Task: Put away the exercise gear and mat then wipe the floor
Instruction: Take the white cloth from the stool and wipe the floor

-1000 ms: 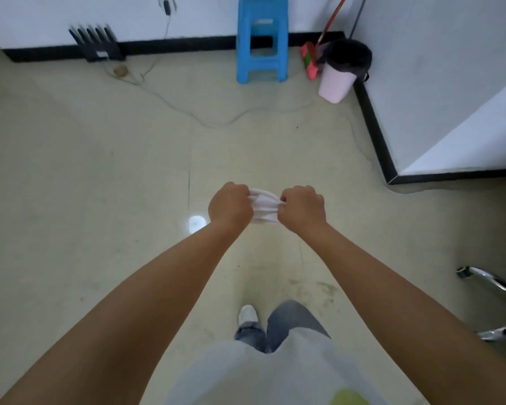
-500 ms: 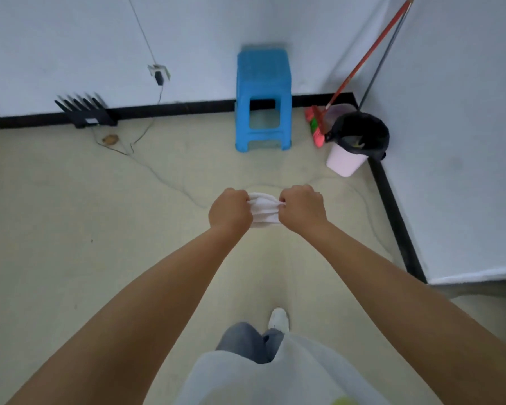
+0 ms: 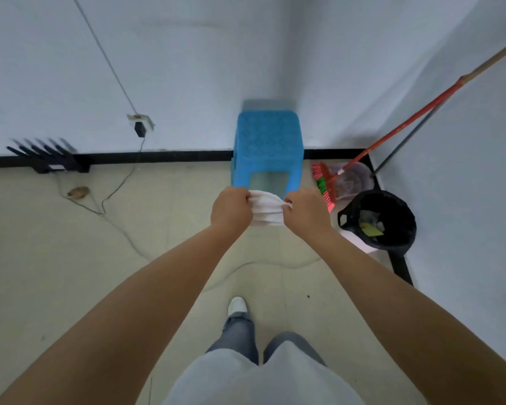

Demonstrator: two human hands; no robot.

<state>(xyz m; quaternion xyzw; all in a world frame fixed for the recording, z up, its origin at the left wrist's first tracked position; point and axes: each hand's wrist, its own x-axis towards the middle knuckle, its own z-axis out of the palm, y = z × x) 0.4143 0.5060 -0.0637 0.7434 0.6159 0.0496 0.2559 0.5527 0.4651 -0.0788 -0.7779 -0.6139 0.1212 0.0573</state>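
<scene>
Between hands, bunched white cloth, ends hidden

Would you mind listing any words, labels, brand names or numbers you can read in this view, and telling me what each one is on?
None can be read.
Black rack by the wall: a pale patch on its base that may be a label, too blurred to read.
Yellow scrap in the black-lined bin: no lettering can be made out.
White cloth, blue stool, wall plug: no text visible.
</scene>
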